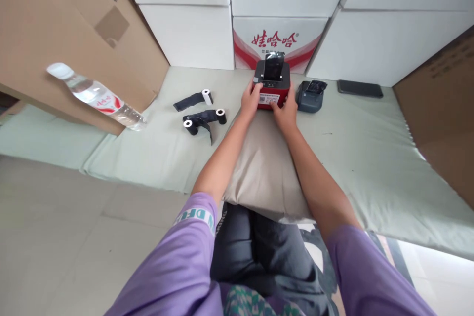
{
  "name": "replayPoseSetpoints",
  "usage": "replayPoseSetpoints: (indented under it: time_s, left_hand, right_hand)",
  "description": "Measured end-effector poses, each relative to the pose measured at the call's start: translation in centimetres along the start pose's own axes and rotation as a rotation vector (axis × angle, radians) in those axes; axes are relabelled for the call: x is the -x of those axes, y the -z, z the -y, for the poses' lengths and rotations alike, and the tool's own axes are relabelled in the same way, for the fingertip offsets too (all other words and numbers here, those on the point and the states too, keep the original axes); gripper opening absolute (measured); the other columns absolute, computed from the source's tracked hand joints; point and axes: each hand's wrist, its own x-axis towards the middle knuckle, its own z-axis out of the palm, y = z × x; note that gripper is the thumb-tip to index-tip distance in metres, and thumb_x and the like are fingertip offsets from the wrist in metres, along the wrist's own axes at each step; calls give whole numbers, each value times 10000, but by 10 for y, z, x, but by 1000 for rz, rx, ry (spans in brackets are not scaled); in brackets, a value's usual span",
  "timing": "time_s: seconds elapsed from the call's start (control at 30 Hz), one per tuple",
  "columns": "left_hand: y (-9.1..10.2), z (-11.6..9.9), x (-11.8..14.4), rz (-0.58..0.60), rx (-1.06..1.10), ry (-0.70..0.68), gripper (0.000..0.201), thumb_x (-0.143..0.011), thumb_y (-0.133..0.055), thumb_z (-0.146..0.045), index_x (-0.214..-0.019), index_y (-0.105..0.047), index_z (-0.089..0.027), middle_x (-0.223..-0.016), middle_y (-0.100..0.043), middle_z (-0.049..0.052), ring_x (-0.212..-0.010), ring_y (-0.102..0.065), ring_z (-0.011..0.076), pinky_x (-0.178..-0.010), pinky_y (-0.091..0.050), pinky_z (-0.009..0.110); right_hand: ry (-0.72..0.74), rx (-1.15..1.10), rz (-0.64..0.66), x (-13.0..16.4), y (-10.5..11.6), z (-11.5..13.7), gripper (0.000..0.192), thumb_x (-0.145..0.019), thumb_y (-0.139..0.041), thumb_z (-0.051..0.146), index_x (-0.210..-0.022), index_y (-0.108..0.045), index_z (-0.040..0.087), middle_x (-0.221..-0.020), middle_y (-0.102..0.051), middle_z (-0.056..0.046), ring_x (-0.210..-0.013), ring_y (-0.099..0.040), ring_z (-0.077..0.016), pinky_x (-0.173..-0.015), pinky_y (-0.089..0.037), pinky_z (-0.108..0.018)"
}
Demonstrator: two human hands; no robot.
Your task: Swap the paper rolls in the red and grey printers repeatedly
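Two hands, left point(251, 99) and right point(285, 110), are pressed around the red printer point(271, 85), which is thereby steadied on the mat point(155, 148).

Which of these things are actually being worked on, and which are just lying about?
In hand: red printer, held by left hand and right hand.

Lying about: paper rolls, grey printer, water bottle, dark phone, pillow.
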Motion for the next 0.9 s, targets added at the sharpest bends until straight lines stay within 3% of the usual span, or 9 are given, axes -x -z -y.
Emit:
replayPoseSetpoints:
  time_s: [0.1,0.23,0.4,0.5,0.73,0.9]
  left_hand:
    - [18,-23,36,64,-22,-23,369,-1072,-560,-327,-1392,-734,-271,-1457,-764,26,-1456,-661,228,-1251,-486,346]
    - [39,-47,104,108,-4,-97,437,-1089,-500,-307,-1495,-660,-281,-1561,-704,30,-1534,-602,215,-1304,-448,352]
    - [52,-59,166,111,23,-1,530,-1061,-521,-341,-1587,-578,-300,-1674,-613,17,-1627,-503,233,-1385,-359,406]
    - [52,-58,180,107,80,30,546,-1030,-552,-406,-1566,-601,-309,-1701,-584,5,-1656,-464,263,-1408,-321,427]
    - [39,-47,189,105,107,88,552,-992,-556,-409,-1520,-656,-282,-1712,-567,-1,-1660,-459,263,-1413,-322,427]
    - [56,-44,179,146,124,98,557,-1015,-517,-423,-1535,-655,-277,-1733,-539,-20,-1691,-407,255,-1437,-265,422]
  right_hand:
    - [34,-16,4,33,17,26,935,-885,-708,544,-1717,-344,321,-1690,-564,-124,-1578,-537,-353,-1288,-485,-611]
    - [19,-21,-2,93,41,61,905,-918,-689,452,-1735,-316,338,-1671,-572,-125,-1545,-570,-358,-1275,-508,-606]
    - [-33,-13,3,148,57,78,890,-913,-702,373,-1714,-313,342,-1587,-634,-135,-1314,-713,-343,-1112,-624,-595]
    - [-37,21,6,161,59,73,928,-879,-700,275,-1715,-297,280,-1541,-663,-173,-1261,-726,-345,-1093,-618,-618]
    - [-90,17,-9,173,55,61,909,-883,-686,258,-1701,-291,266,-1619,-603,-189,-1409,-661,-367,-1167,-567,-645]
    - [-99,-81,6,171,65,53,915,-829,-770,314,-1652,-369,302,-1637,-552,-180,-1391,-655,-357,-1164,-576,-626]
